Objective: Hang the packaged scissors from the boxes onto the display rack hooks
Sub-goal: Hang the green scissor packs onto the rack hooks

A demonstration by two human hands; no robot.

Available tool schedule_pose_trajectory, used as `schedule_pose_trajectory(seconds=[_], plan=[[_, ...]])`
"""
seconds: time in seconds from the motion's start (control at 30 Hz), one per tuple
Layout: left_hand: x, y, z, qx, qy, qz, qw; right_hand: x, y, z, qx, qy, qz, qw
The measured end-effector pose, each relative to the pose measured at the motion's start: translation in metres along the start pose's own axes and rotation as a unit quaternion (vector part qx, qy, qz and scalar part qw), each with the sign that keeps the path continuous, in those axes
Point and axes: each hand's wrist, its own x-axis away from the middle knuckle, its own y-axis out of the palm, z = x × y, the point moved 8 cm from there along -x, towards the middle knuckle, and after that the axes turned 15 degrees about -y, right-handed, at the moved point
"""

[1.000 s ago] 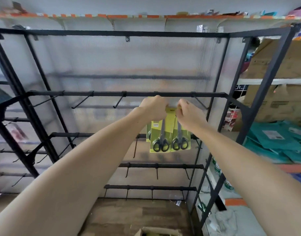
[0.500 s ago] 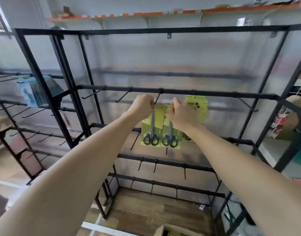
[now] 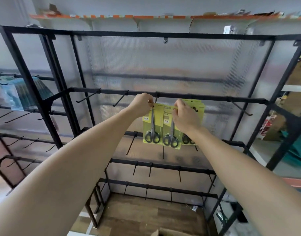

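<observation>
My left hand point(image 3: 143, 103) and right hand point(image 3: 184, 116) each pinch a scissors pack point(image 3: 152, 123), now shifted leftward. The packs seem lined up with the next hook point(image 3: 156, 99), possibly not threaded yet.

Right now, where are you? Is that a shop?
Probably a shop or its stockroom. A black display rack with many bare hooks fills the view, yellow-green packaged scissors are in both hands by one hook, and shelves at the right hold cardboard boxes.

Both hands — left hand point(image 3: 142, 105), right hand point(image 3: 184, 116) — pinch packaged scissors point(image 3: 160, 124) tops.
</observation>
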Motion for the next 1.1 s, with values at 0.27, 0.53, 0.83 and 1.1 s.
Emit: schedule_pose_trajectory(seconds=[0.27,0.53,0.83,1.1], plan=[[-0.004,0.007,0.002,-0.053,-0.038,-0.01,0.998,-0.009,-0.008,0.008,-0.01,-0.052,0.031,0.998],[0.003,-0.003,0.016,-0.119,-0.023,0.014,0.993,-0.012,-0.005,-0.002,-0.02,-0.096,0.015,0.995],[-0.017,0.003,0.009,-0.115,0.008,-0.128,0.985,-0.025,0.016,-0.021,-0.022,-0.115,-0.021,0.993],[-0.053,0.011,0.006,-0.178,0.039,-0.002,0.983,-0.029,0.027,-0.014,-0.041,-0.053,-0.1,0.993]])
